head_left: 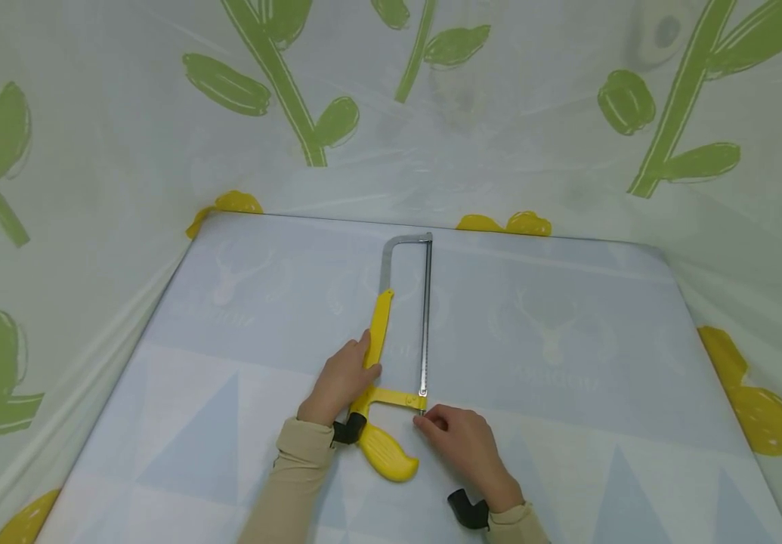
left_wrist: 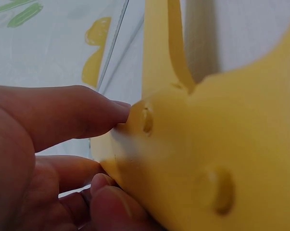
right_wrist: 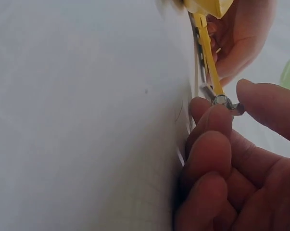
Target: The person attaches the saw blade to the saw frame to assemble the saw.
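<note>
A hacksaw [head_left: 378, 332] with a yellow handle and a grey metal front bow lies on the table, its bow pointing away from me. My left hand [head_left: 341, 378] grips the yellow frame just above the handle. Close up in the left wrist view, those fingers [left_wrist: 82, 113] hold the frame's edge beside raised bumps on the yellow body. The blade [head_left: 426, 317] runs along the right side of the frame. At its near end, my right hand [head_left: 467, 444] pinches the small metal wing nut [right_wrist: 223, 100] between thumb and fingers. One wing shows beside the thumb.
A pale cloth with blue triangles and faint antler prints covers the table [head_left: 567, 363]. Behind and around it hangs a white curtain [head_left: 132, 136] with green leaves and yellow shapes. Black wrist mounts [head_left: 467, 509] sit at both sleeves.
</note>
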